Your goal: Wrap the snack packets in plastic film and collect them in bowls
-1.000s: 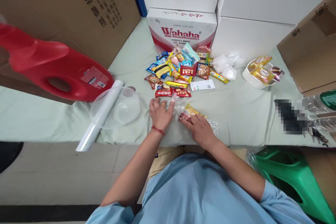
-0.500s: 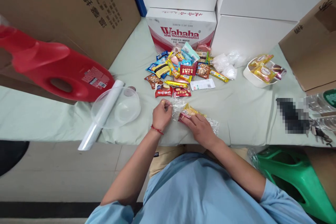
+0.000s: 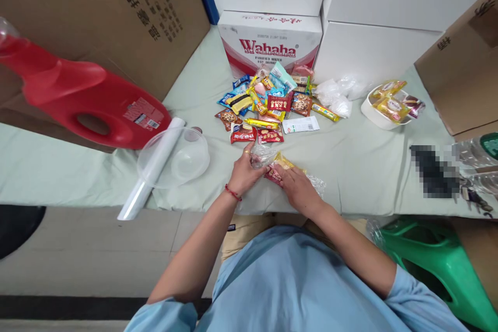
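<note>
A red snack packet [image 3: 273, 175] and a yellow snack packet [image 3: 285, 160] lie together on a crumpled sheet of clear plastic wrap [image 3: 318, 183] near the table's front edge. My right hand [image 3: 299, 185] holds them from the right, its fingers curled over their tops. On the other side, my left hand [image 3: 245, 171] has its thumb and index finger spread apart. Its thumb reaches the red packet, and a bunched part of the wrap lies between thumb and finger. The fingertips of my right hand partly cover both packets.
A heap of wrapped snacks [image 3: 268, 98] lies ahead, before a Wahaba-style printed water carton [image 3: 268, 46]. On the left are a red jug [image 3: 89, 98], a film roll [image 3: 155, 166] and a clear plastic bowl [image 3: 194, 161]. A white bowl [image 3: 377, 117] holds packets on the right.
My left hand has gone from a pinch at the wrap's left end to spread fingers, its thumb now over by the red packet. My right hand stays on the packets.
</note>
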Available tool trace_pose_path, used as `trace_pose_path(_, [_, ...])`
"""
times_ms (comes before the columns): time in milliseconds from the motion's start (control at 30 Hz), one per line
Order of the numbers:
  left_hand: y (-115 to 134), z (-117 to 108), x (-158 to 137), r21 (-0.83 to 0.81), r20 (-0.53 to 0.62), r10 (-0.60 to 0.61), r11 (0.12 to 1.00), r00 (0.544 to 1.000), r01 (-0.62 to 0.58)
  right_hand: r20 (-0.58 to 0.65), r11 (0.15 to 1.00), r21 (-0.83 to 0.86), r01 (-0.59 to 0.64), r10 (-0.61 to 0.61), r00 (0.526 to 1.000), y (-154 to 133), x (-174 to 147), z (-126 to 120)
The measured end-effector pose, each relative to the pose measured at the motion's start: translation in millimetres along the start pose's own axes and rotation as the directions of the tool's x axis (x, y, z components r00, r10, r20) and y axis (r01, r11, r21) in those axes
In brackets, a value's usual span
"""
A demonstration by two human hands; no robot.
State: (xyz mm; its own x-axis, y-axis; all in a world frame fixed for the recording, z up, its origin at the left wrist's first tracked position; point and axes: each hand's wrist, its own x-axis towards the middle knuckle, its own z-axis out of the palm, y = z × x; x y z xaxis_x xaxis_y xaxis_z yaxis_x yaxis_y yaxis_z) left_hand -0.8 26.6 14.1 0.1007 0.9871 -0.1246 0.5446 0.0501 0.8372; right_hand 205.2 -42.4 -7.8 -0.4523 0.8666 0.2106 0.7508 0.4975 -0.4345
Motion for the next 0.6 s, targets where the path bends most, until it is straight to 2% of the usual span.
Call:
trace_pose_path(200, [-16.2,-7.5,11.0,-0.16,0.093,-0.013,0.987,0.996,0.028,0.076,0.997,-0.065,0.03,-0.025,0.997,-0.6,0.0,-3.7])
trace_pose_path(333, [-20.3,-9.4,14.6,-0.132,0.011,-0.044,0.99,0.999,0.045,0.091,0.994,-0.101,0.043,-0.034,0.995,-2.3,-0.9,-5.6])
trace_pose_path(433, [-11.9,-8.2,11.2,-0.093,-0.053,-0.051,0.995,0.997,0.046,0.12,0.991,-0.128,0.029,-0.013,0.993,-5.8,-0.3,-6.3])
trace_pose_path(533, [5.8,-3.4,-0.3,0.001,-0.123,0.056,0.998,0.991,-0.056,0.147,0.989,-0.148,0.011,0.011,0.989,-10.4,1.6,-8.1])
trace_pose_path(600, [19.3,3.7,-12.3,0.044,-0.122,0.167,0.986,0.978,-0.163,0.15,0.989,-0.151,0.004,0.019,0.989,-12.9,2.4,-9.4])
